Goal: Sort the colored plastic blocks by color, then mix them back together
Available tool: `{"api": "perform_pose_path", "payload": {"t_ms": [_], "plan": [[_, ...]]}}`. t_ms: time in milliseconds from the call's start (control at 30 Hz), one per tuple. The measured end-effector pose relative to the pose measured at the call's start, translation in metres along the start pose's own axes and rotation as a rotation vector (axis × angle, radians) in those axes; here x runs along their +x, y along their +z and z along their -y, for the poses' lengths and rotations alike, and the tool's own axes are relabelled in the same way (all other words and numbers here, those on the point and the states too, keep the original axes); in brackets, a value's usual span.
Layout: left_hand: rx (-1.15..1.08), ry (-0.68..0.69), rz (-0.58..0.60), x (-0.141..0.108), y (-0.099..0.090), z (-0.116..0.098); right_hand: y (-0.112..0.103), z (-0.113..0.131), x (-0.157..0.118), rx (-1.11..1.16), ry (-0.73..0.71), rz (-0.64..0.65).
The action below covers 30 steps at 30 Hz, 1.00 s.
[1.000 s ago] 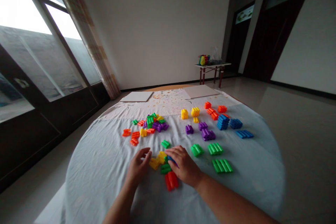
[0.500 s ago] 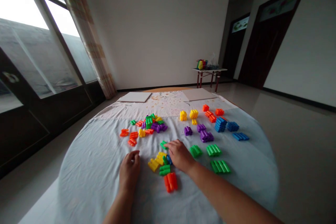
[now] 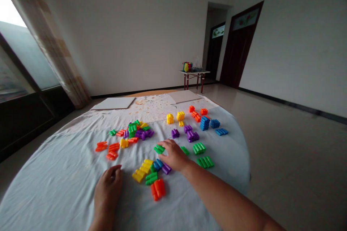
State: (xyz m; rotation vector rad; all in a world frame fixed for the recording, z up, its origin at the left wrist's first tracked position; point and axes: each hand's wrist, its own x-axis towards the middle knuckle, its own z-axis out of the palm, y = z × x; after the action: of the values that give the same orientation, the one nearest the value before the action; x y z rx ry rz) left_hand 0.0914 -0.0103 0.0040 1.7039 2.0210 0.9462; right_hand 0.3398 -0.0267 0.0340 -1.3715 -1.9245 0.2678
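Note:
My right hand (image 3: 173, 156) reaches over the middle of the cloth, thumb and fingers closed around a green plastic building block (image 3: 159, 149) with ridged tubes. Just in front of my wrist lie a purple block (image 3: 166, 168) and a blue block (image 3: 157, 164). Yellow blocks (image 3: 143, 170), a green block (image 3: 151, 178) and an orange block (image 3: 158, 189) form a loose pile between my hands. My left hand (image 3: 110, 182) rests on the cloth to the left of this pile, its fingers curled in, with nothing visible in them.
Stacks sorted by colour sit to the right: yellow (image 3: 180, 116), orange (image 3: 195, 116), blue (image 3: 205, 123), purple (image 3: 192, 136) and green (image 3: 205, 161). A mixed heap of blocks (image 3: 132, 130) lies back left. Two flat boards (image 3: 114, 103) are at the table's far side.
The view has turned to the right. My right hand has moved rightwards with the green block, uncovering the purple block. My left hand stays beside the pile.

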Motion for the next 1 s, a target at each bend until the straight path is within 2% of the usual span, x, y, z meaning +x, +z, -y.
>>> {"api": "perform_pose_path", "payload": {"t_ms": [133,233,300,400,500,767,900,1000], "plan": [[0.03,-0.013,0.013,0.001,0.0,0.002,-0.051,-0.025,-0.05,0.106,0.085,-0.214],[0.034,0.004,0.026,0.0,0.0,0.004,-0.082,-0.05,-0.089,0.05,0.215,-0.295],[0.034,0.018,0.027,0.0,0.0,0.005,-0.093,-0.065,-0.111,0.005,0.263,-0.313],[0.043,0.011,0.033,0.0,0.0,0.005,-0.096,-0.075,-0.134,-0.049,0.289,-0.278],[0.048,-0.001,0.045,0.0,-0.001,0.002,-0.089,-0.074,-0.142,-0.104,0.278,-0.228],[0.051,0.008,0.04,-0.001,0.0,0.003,-0.079,-0.064,-0.133,-0.277,0.202,-0.154],[-0.005,0.043,0.012,-0.003,0.002,0.007,-0.085,-0.057,-0.133,-0.3,0.169,-0.194],[-0.039,0.07,-0.022,-0.005,0.003,0.008,-0.082,-0.042,-0.125,-0.234,0.101,-0.218]]}}
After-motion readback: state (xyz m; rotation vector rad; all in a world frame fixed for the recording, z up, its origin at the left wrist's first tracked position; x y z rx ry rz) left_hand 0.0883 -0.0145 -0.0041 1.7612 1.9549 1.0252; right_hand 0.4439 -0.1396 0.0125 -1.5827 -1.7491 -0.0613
